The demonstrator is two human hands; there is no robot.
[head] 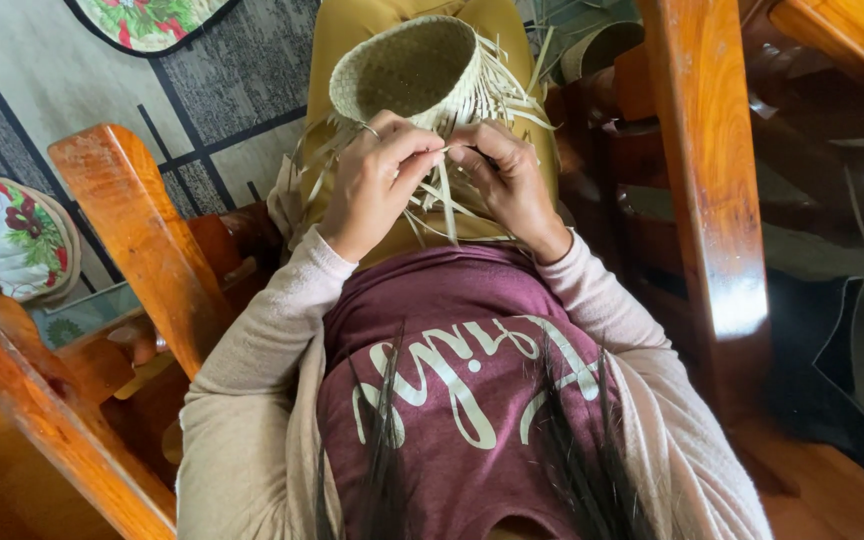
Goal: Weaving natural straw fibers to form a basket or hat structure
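Two hands meet at the rim of a half-woven basket [407, 70] that lies on my lap, on the yellow trousers [352, 30], mouth turned up toward the camera and tilted a bit to the left. My left hand [377, 180] pinches a pale strip [442, 200] betw. thumb and forefinger, other fingers curled, a ring on one of them. My right hand [507, 180] is pressed together too, fingertips closed on the same cluster of loose strips [512, 95]; which strand exactly, I can't tell. Both hands sit just below the basket's near edge, touching each other, so the basket lies straight ahead of them, away from my body, approx. equal reach for both. The loose strips fan out left and right from the woven wall, long axes running mostly toward me. Room is tight at the sides: a wooden armrest [142, 240] stands near on the left, a wooden post [702, 170] close on the right. Open space is only fwd., over the knees.
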